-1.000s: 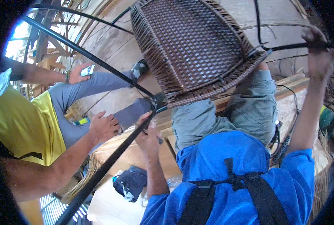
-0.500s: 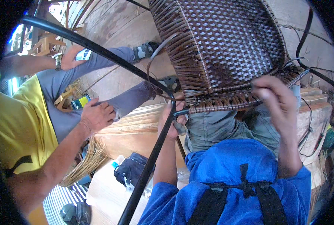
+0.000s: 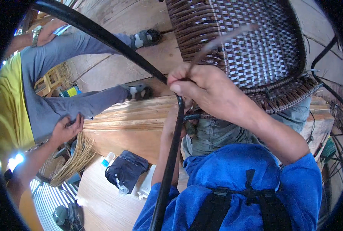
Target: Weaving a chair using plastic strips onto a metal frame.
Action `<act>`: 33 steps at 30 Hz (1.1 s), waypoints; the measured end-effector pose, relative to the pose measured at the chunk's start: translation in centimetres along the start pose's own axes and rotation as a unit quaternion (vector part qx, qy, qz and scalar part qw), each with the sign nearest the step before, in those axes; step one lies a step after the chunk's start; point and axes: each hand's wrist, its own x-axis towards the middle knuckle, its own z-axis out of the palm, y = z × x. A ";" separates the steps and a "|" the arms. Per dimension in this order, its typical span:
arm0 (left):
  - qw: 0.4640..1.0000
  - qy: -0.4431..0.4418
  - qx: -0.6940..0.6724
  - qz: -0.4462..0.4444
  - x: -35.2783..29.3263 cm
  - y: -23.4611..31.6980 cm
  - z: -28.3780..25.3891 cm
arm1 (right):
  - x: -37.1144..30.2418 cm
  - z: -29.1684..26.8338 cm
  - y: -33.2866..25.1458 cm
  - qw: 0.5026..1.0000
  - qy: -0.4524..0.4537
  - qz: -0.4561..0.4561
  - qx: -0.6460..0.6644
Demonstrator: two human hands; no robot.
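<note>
The right hand (image 3: pixel 212 85) has fingers pinching a thin, blurred brown strand (image 3: pixel 208 47) beside a smooth, bent black tube (image 3: pixel 106 40). The glossy, checkered woven panel (image 3: pixel 256 50) lies just beyond. The left hand's (image 3: pixel 170 118) half-hidden grip I cannot tell.

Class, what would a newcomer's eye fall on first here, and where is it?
Probably the shiny brown woven panel, at the top, right of centre. At its lower left corner, the right hand's grip holds a blurred brown strand. A black tube also stands out, running from the upper left to the middle, then bending down to the bottom edge.
</note>
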 end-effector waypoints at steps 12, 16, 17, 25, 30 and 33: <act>0.975 -0.090 0.193 -0.055 0.8 3.9 1.5 | -6.9 -6.5 3.0 0.984 -0.035 0.079 0.158; 0.975 -0.099 0.187 -0.065 1.2 4.0 1.3 | -6.6 -6.9 3.7 0.977 -0.064 0.077 0.187; 0.976 -0.111 0.174 -0.068 1.3 4.0 1.2 | -6.4 -6.9 3.7 0.978 -0.067 0.071 0.186; 0.973 -0.123 0.176 -0.087 1.6 4.2 1.3 | -6.0 -6.1 3.0 0.998 -0.015 0.042 -0.042; 0.972 -0.107 0.197 -0.076 1.6 3.9 1.5 | -6.2 -5.5 3.0 0.994 -0.007 0.042 -0.104; 0.969 -0.098 0.219 -0.066 1.6 3.8 1.4 | -6.2 -5.6 2.9 0.990 0.001 0.106 -0.089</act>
